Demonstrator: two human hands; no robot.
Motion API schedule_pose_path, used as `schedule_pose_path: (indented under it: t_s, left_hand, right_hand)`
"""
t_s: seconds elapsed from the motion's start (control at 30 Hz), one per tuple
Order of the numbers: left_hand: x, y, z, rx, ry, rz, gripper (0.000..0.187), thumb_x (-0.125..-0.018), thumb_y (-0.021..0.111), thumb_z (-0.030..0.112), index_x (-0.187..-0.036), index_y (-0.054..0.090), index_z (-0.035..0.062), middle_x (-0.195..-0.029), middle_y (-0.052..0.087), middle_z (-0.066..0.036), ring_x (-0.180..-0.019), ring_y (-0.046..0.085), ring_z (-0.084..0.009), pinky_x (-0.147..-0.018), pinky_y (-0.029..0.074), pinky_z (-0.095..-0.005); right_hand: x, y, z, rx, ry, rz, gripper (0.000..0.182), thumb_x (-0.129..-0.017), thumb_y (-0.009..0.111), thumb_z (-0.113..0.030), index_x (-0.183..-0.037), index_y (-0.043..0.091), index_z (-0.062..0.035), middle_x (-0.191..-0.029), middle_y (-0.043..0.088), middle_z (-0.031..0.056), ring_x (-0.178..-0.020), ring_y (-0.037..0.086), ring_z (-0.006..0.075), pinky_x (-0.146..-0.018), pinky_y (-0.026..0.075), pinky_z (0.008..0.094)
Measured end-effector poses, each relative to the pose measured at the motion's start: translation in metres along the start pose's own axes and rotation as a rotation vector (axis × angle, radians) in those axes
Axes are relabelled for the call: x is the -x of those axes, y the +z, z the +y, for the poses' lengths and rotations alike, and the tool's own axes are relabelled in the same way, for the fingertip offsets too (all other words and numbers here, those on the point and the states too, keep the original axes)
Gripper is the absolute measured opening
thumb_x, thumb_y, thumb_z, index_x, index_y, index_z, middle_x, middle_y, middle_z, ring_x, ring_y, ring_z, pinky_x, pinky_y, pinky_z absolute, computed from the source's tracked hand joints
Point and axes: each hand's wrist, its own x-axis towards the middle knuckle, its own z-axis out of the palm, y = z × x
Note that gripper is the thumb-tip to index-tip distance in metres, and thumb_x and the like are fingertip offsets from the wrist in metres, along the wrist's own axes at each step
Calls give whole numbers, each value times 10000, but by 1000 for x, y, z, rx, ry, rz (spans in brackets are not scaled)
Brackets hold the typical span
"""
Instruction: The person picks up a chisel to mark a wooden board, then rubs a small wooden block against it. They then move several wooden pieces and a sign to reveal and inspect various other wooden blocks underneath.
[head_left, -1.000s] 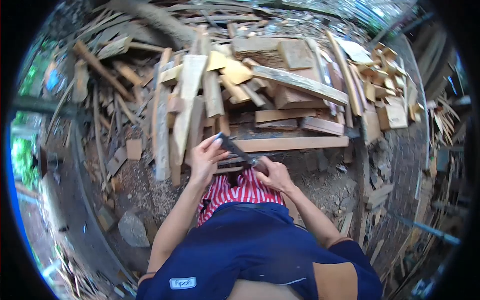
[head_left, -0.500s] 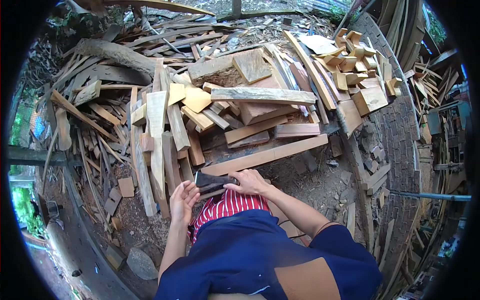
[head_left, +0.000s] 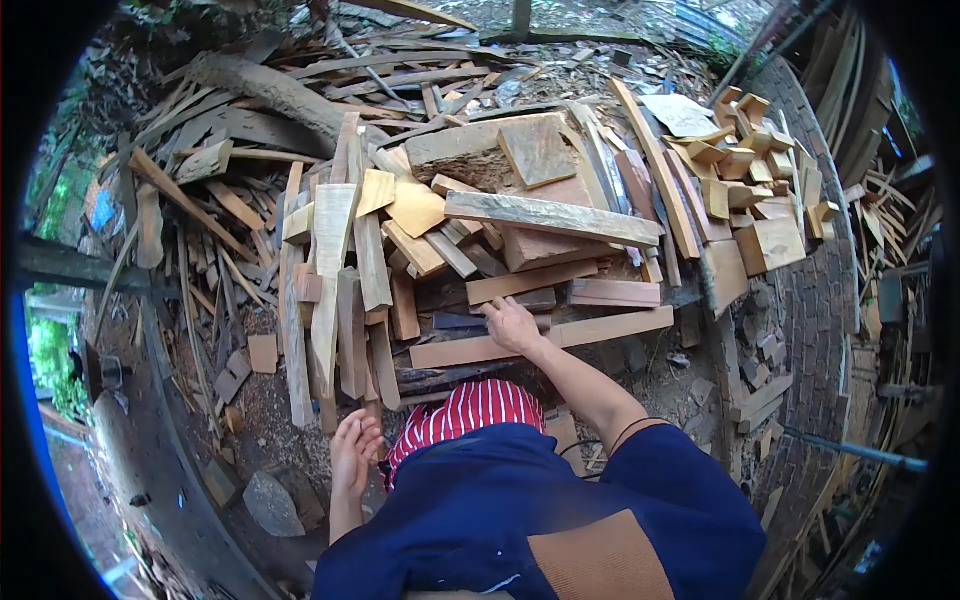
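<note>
My right hand [head_left: 512, 325] reaches forward over the long pale board [head_left: 610, 328], its fingers curled round a dark flat object [head_left: 456, 321] that lies between that board and the wood stack. The fingers hide part of the object. My left hand [head_left: 354, 452] is held low beside the striped red cloth [head_left: 490, 408], palm up, with loosely bent, spread fingers and nothing in it. A grey-topped plank [head_left: 552, 218] lies across the stack beyond my right hand.
Cut wooden pieces [head_left: 770, 243] are heaped at the right, beside a brick strip [head_left: 800, 330]. Upright boards [head_left: 330, 280] lean at the left of the stack. Scrap wood and a thick log [head_left: 270, 90] lie behind. A stone [head_left: 272, 503] rests at lower left.
The dark object has moved from in front of my waist to beyond the long board with my right hand. My left hand has come away from it and lowered. The view has shifted slightly.
</note>
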Motion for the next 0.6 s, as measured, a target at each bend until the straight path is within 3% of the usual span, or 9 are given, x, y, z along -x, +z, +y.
schedule_pose_path:
  t_s: [0.07, 0.27, 0.4, 0.53, 0.6]
  left_hand:
    - [10, -17, -13, -123, -1, 116, 277, -995, 496, 206, -1215, 532, 41, -1019, 637, -67, -883, 636, -147, -800, 550, -302]
    - [42, -47, -66, -22, -118, 258, 225, -982, 514, 173, -1169, 567, 61, -988, 648, -54, -834, 649, -146, -742, 550, -284]
    - [46, -41, -98, 29, -157, 363, 228, -973, 535, 180, -1166, 580, 69, -958, 657, -38, -809, 641, -123, -702, 529, -249]
    - [49, -21, -95, -41, -112, 392, 209, -964, 539, 150, -1134, 618, 59, -915, 660, -15, -728, 592, -74, -632, 464, -201]
    - [42, -10, -101, -142, -108, 359, 203, -961, 537, 136, -1121, 632, 54, -899, 660, -8, -706, 572, -56, -615, 440, -192]
  right_hand:
    - [-4, -9, -2, -35, -11, 71, 237, -784, 575, -111, -1012, 636, -81, -995, 595, 147, -939, 596, 326, -809, 514, 429]
    - [2, -56, -18, -110, -194, 15, 208, -787, 600, -81, -990, 640, -69, -987, 577, 126, -933, 562, 303, -810, 500, 400]
    - [-24, -119, -21, 2, -247, 316, 243, -772, 617, -63, -1015, 625, -59, -1035, 575, 116, -999, 548, 305, -860, 447, 424]
    - [-56, -163, 8, 283, -53, 530, 459, -828, 673, -274, -1233, 550, -96, -1114, 561, 129, -1108, 490, 318, -971, 350, 464]
    - [-66, -168, 36, 380, -39, 505, 510, -836, 660, -345, -1264, 531, -100, -1125, 557, 133, -1110, 489, 322, -974, 350, 458]
